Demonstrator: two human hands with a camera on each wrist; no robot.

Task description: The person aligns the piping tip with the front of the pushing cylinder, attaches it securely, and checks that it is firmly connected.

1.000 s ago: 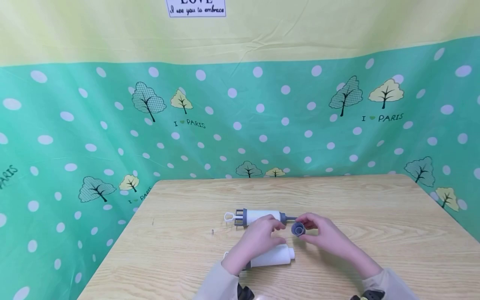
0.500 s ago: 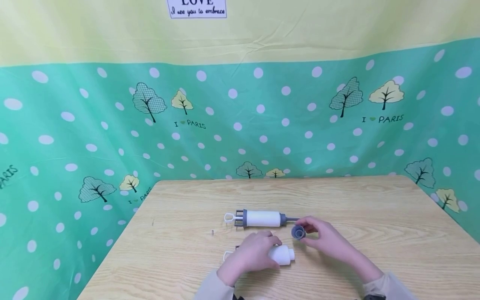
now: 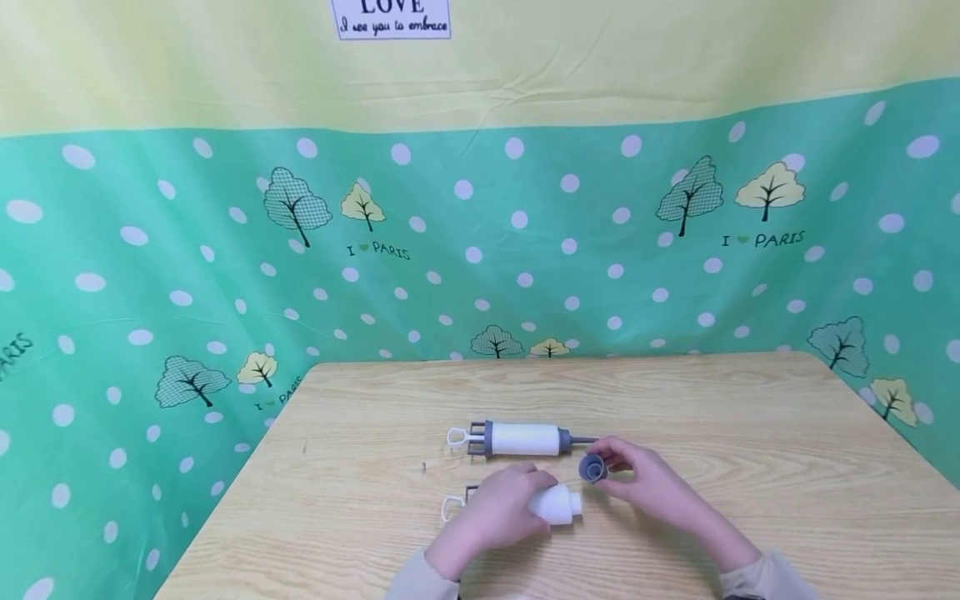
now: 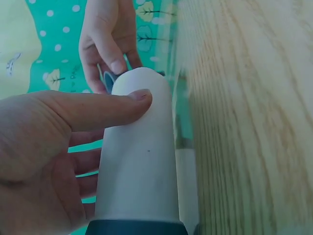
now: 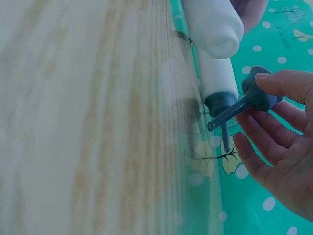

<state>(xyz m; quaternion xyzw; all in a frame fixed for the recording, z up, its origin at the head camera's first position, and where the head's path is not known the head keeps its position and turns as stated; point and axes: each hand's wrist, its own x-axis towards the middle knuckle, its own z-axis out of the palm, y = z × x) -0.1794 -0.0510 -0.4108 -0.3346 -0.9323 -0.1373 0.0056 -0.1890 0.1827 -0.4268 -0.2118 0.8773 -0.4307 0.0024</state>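
My left hand (image 3: 504,507) grips a white syringe-like tube (image 3: 553,505) round its barrel, thumb over the top in the left wrist view. A dark collar (image 4: 137,227) rings its rear end, and a white loop handle (image 3: 452,507) sticks out behind. Its front end, a short white neck, faces right and is bare. My right hand (image 3: 651,482) pinches a grey nozzle (image 5: 259,90) between thumb and fingers, just right of that neck. The nozzle's round open base faces left, and its thin spout points away from the tube in the right wrist view.
A second white tube (image 3: 525,439) of the same kind lies farther back, with a grey nozzle fitted. A tiny dark speck (image 3: 423,467) lies left of it on the wooden table (image 3: 360,500). Behind hangs a green dotted curtain (image 3: 420,275).
My left hand has come down and taken hold of the near tube, then drawn it slightly left. The right hand holds the nozzle in nearly the same place.
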